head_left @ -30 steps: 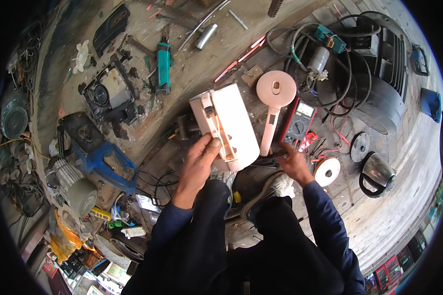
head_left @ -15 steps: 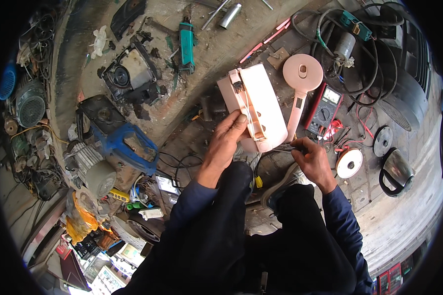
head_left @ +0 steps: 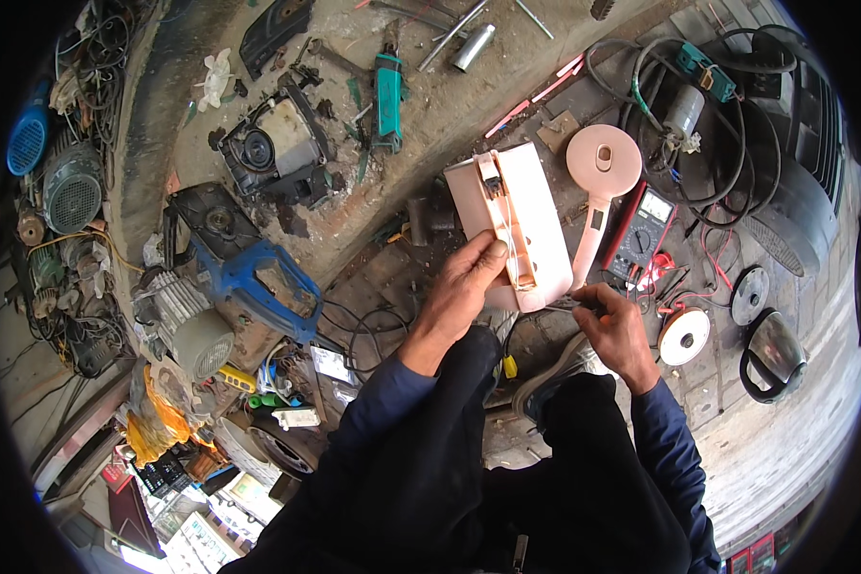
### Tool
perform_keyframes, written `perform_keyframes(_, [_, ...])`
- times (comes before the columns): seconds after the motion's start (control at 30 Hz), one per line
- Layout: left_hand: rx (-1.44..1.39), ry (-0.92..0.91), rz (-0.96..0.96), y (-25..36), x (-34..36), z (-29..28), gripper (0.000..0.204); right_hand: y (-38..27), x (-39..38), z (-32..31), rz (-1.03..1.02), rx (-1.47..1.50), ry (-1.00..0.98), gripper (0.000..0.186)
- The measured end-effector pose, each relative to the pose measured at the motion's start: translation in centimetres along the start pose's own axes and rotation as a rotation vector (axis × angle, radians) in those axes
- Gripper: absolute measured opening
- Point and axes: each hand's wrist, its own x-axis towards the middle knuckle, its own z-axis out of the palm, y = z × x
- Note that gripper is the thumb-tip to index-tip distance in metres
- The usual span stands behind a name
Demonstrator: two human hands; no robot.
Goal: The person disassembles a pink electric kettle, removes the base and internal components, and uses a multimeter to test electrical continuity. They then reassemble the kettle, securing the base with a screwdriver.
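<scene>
Cluttered dirt floor, tools everywhere. Our left hand (head_left: 459, 297) clamps pink casing (head_left: 512, 225) by its near edge, casing flat on ground ahead. Right hand (head_left: 617, 330) pinches thin wire (head_left: 564, 304) just beside it. We'd keep casing pinned, feed wire slowly, no yanking.

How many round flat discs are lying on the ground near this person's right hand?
2. A white disc lies just right of the right hand; a darker grey disc sits further right, beside a dark kettle. Clutter may hide others.

Multimeter (head_left: 641, 232) right of casing (head_left: 521, 225)
</scene>
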Motion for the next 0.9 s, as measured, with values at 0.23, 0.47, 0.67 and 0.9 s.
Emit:
perform_keyframes(0.23, [0.027,-0.065,-0.011,-0.4,-0.5,0.6,0.050,-3.9,0.5,1.1,-0.200,0.056,0.067,0.054])
perform_keyframes(0.47, [-0.026,-0.057,-0.017,-0.6,-0.1,0.6,0.049,-5.1,1.9,3.2,-0.425,-0.082,0.203,0.047])
perform_keyframes(0.67, [-0.130,-0.049,-0.082,-0.3,1.5,0.2,0.051,-4.7,2.4,4.1,-0.412,-0.055,0.274,0.039])
perform_keyframes(0.9, [-0.119,0.027,-0.069,0.0,3.0,-0.1,0.045,-5.2,3.6,4.3,-0.353,-0.047,0.272,0.034])
